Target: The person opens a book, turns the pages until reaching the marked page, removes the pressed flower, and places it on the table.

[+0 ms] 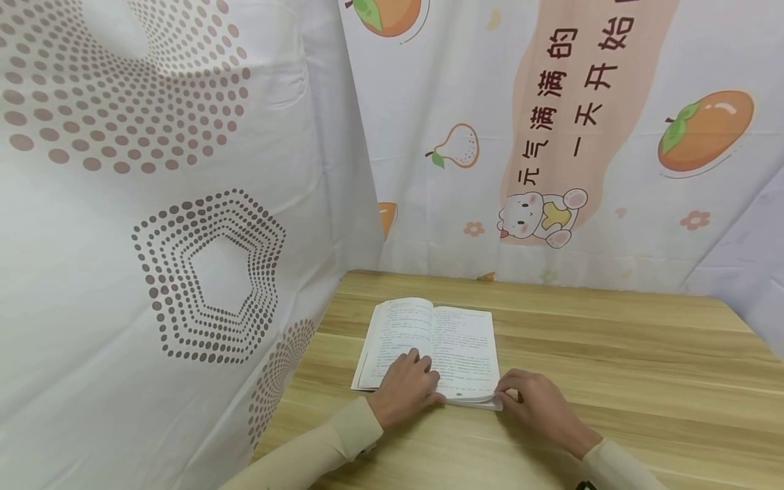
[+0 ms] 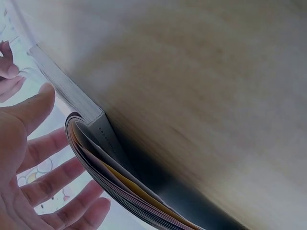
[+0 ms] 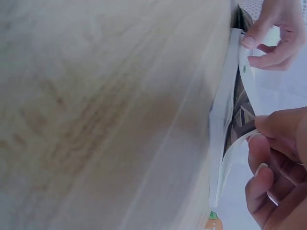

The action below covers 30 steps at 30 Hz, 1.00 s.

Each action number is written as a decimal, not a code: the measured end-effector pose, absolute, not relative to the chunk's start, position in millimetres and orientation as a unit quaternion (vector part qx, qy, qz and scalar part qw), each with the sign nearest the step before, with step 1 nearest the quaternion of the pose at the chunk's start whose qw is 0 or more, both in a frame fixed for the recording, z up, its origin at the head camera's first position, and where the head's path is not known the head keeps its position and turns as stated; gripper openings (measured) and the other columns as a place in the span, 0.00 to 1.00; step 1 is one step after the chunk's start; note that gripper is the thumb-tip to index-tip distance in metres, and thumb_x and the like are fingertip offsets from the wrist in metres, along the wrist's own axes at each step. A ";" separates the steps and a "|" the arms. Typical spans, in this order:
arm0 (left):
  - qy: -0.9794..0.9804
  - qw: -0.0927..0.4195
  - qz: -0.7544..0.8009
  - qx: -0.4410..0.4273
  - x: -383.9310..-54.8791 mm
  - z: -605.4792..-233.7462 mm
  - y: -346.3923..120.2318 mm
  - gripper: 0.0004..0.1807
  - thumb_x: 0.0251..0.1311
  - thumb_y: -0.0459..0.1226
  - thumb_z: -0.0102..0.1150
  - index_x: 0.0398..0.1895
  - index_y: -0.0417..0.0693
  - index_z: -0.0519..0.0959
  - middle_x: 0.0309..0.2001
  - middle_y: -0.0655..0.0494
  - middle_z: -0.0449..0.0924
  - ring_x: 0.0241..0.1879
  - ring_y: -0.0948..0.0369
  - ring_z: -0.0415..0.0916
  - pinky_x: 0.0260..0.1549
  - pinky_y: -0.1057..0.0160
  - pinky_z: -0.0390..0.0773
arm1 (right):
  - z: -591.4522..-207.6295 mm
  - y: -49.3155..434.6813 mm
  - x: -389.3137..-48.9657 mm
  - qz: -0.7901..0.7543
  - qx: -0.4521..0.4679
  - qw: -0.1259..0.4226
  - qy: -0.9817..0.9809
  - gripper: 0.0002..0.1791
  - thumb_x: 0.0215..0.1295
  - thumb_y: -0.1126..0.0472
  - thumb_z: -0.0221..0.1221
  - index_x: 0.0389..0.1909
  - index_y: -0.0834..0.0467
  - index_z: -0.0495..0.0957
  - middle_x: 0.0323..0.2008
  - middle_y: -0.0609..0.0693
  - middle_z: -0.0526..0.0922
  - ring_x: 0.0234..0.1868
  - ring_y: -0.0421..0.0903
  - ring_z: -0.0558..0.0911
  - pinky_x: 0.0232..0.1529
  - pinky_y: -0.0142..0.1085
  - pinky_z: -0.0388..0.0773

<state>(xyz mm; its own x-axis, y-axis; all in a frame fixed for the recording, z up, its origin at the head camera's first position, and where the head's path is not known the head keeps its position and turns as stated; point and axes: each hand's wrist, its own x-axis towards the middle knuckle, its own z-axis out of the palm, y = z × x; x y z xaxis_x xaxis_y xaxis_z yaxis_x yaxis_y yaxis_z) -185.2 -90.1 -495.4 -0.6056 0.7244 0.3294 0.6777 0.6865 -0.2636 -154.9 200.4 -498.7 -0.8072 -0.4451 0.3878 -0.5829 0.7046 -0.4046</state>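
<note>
An open book [image 1: 465,347] with printed pages lies on the table, its left-hand pages bowed up along the spine. My left hand [image 1: 407,386] rests on the book's lower middle, by the spine, fingers spread over the pages. In the left wrist view its fingers [image 2: 53,189] extend across the curved stack of pages [image 2: 129,191]. My right hand [image 1: 539,405] pinches the lower right corner of a page between thumb and fingertips. The right wrist view shows that page [image 3: 235,153] lifted from the block beneath, with a dark printed picture [image 3: 243,112] in the gap.
The wood-grain table [image 1: 612,367] stretches to the right of the book. A white dotted curtain [image 1: 214,272] hangs close along the left side, and a fruit-patterned cloth [image 1: 465,211] hangs behind the table's far edge.
</note>
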 end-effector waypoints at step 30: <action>-0.901 0.195 0.065 -0.381 -186.9 -494.1 -87.0 0.18 0.70 0.55 0.60 0.27 0.56 0.85 0.26 0.61 0.76 0.27 0.61 0.63 0.27 0.65 0.67 | -498.7 196.2 -154.9 0.307 0.232 0.207 -0.900 0.13 0.56 0.66 0.75 0.42 0.56 0.87 0.41 0.46 0.86 0.20 0.26 0.66 0.20 0.27 0.67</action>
<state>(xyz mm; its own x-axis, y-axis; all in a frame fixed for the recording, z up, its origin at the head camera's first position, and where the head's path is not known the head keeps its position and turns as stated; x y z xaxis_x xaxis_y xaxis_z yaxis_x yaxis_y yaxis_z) -186.9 -87.0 -494.1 -0.6333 0.7123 0.3024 0.6616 0.7011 -0.2660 -154.9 196.2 -498.7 -0.8069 -0.2897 0.5148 -0.5437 0.7048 -0.4557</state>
